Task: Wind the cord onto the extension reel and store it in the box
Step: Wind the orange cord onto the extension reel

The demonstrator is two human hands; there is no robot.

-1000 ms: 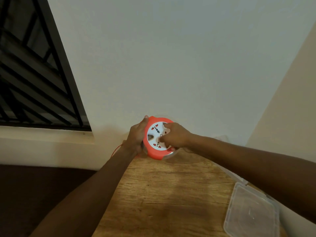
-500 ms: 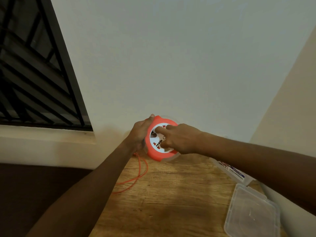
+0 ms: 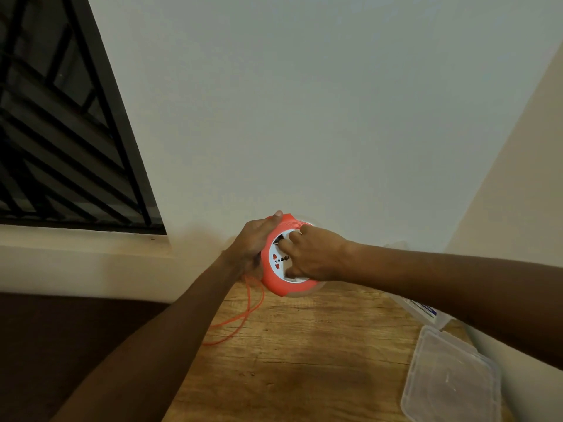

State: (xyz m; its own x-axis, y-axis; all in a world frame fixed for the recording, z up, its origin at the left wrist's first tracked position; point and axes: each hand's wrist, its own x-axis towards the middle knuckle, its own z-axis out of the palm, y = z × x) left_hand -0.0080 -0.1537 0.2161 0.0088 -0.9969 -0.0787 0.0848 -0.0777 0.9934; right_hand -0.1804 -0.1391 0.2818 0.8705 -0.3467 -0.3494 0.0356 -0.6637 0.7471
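**A:** so what's the surface and the room like?

**B:** A wooden worktop with visible grain is seen, pushed into a corner where a pale wall is met by a cream one on the right. A window with black bars is set in the wall on the left, above a light sill. The lighting is pretty dim.

**A:** and counts?

**B:** One orange extension reel with a white socket face is held up just above the far end of the worktop. One orange cord is seen hanging from under it in two loose strands onto the wood. One clear plastic lid is laid flat at the right edge, and one clear box is mostly hidden behind the right forearm, so little can be told about it.

**A:** hands?

**B:** Two. The reel's back and rim are clamped by the left hand, thumb on top of the rim. The right hand is pressed on the socket face, with its fingers closed into the grip there.
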